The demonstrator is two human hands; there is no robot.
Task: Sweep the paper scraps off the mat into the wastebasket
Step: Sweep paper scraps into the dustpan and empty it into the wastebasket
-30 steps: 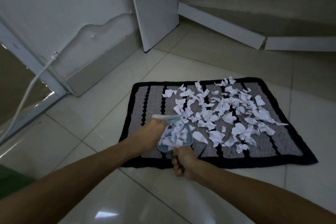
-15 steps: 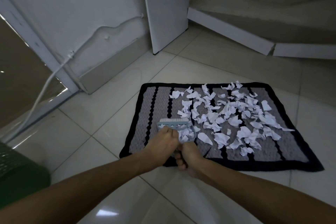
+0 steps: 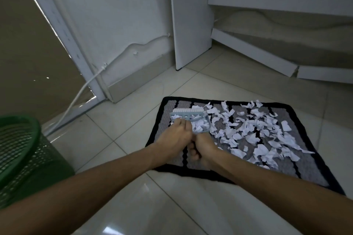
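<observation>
A grey mat (image 3: 168, 107) with black stripes and a black border lies on the tiled floor. White paper scraps (image 3: 254, 131) cover its middle and right part. My left hand (image 3: 175, 137) holds a small grey brush (image 3: 188, 115) across the top of a little grey dustpan (image 3: 202, 127) full of scraps. My right hand (image 3: 202, 146) is closed around the dustpan's handle, which it hides. Both are lifted above the mat's left part. A green mesh wastebasket (image 3: 21, 150) stands at the far left, well apart from the hands.
White wall panels (image 3: 122, 15) and a door edge (image 3: 188, 15) rise behind the mat. A white cable (image 3: 80, 89) runs down to the floor at the left. A loose white skirting board (image 3: 254, 53) lies at the back right. Glossy tiles (image 3: 118, 120) lie between mat and wastebasket.
Both hands have lifted the brush and loaded dustpan off the mat and carried them left. My view has swung left, so the green wastebasket has come into sight.
</observation>
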